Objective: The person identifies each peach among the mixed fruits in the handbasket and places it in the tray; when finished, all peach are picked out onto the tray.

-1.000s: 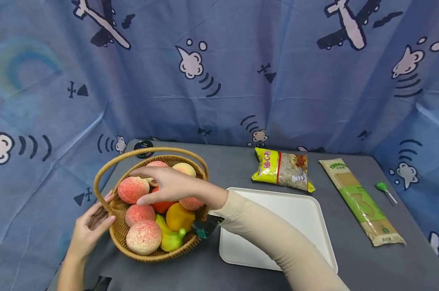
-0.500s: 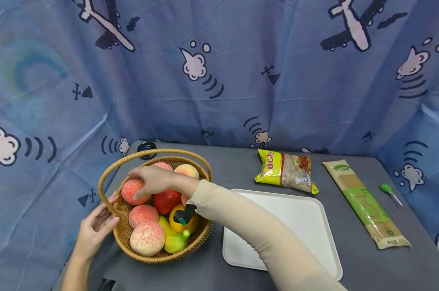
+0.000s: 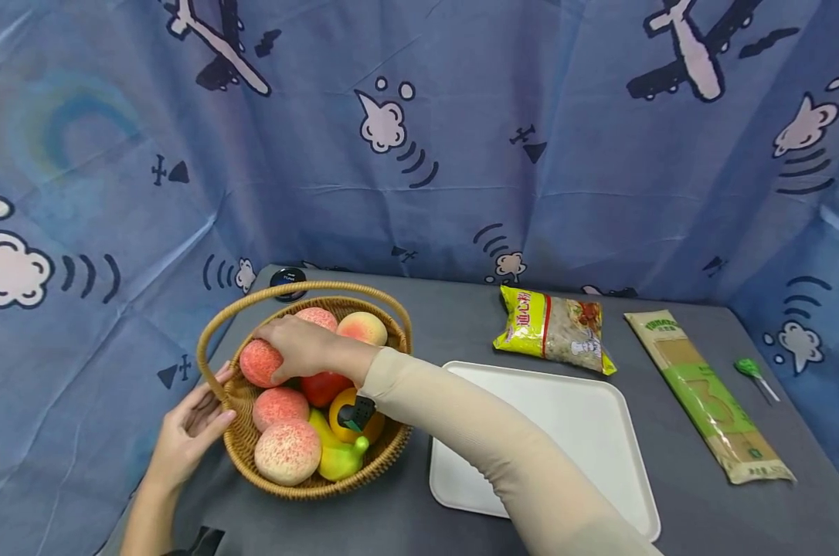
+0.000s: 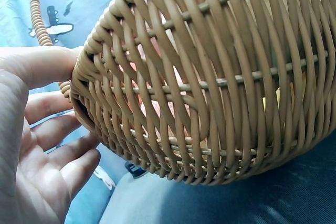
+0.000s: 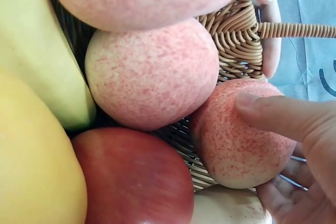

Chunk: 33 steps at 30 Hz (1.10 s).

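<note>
In the head view my right hand (image 3: 294, 347) reaches into a wicker basket (image 3: 235, 455) of fruit and holds a red-speckled peach (image 3: 260, 363) at its left side. The right wrist view has the thumb (image 5: 262, 109) on this peach (image 5: 236, 145), with other fingers partly hidden beyond it. Near the foot of the handle, my left hand (image 3: 193, 432) touches the basket's left end from outside with its thumb and fingers spread. Around the held peach lie several more peaches (image 3: 288, 452), a red round fruit (image 3: 322, 388), an orange-yellow fruit (image 3: 346, 413) and a yellow-green banana bunch (image 3: 339, 459).
A white tray (image 3: 586, 440) lies right of the basket, partly under the right forearm. Behind it is a yellow-ended pasta bag (image 3: 558, 328). A long green noodle pack (image 3: 708, 394) and a green lollipop (image 3: 748, 368) are farther right. A black round object (image 3: 288, 283) sits behind the basket.
My right hand has come down from above the fruit and taken hold of the peach at the left. My left hand has stayed at the basket's end. The head view has shifted slightly.
</note>
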{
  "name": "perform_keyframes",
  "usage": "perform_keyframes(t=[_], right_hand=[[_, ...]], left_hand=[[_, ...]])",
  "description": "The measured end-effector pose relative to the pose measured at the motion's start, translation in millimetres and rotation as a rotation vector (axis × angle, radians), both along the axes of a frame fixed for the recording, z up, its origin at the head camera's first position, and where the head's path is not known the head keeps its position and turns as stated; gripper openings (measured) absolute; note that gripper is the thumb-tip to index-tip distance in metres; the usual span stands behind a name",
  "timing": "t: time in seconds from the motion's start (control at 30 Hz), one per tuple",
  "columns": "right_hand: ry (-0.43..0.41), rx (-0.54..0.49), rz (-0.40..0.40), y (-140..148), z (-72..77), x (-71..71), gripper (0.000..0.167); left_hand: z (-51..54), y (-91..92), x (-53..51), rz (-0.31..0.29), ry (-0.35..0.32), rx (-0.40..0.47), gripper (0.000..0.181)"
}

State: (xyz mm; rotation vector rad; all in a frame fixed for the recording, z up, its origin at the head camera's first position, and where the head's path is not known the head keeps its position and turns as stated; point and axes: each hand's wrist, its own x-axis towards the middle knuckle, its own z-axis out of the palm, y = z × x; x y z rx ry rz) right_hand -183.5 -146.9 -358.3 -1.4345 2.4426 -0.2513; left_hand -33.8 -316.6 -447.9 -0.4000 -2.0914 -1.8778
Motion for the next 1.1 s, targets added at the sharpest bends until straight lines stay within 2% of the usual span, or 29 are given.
perform_keyframes(t=[0.2,0.33,0.53,0.67,0.77,0.9,1.0,1.1], right_hand=[[-0.052,-0.082,-0.004,3.7,-0.8,-3.9,0.066],[-0.083,-0.134,-0.017,10.3,5.1,-3.7,0.063],[-0.143,-0.168,-0.015,24.1,27.5,9.0,0.064],[-0.13,-0.18,-0.014,38.0,42.5,19.8,0.065],[-0.113,-0.214,-0.03,55.3,51.6,28.8,0.066],[-0.126,-0.326,-0.075,88.2,59.2,41.8,0.066],[-0.181,-0.463,-0.127,120.7,58.1,49.8,0.066],[-0.246,-0.617,-0.183,156.6,50.4,55.1,0.066]], left_hand=[[-0.6,1.1,-0.2,-0.003,0.005,0.014,0.053],[-1.0,1.8,-0.7,-0.009,-0.002,0.02,0.053],[2.3,-4.2,3.3,-0.068,0.002,0.051,0.058],[4.7,-9.1,5.4,-0.101,0.021,0.041,0.06],[5.5,-11.2,6.4,-0.081,-0.03,-0.008,0.061],[6.3,-12.8,6.7,-0.054,-0.107,-0.063,0.065],[5.1,-12.9,5.0,-0.071,-0.096,-0.064,0.066],[3.7,-11.1,2.3,-0.089,-0.07,-0.05,0.066]])
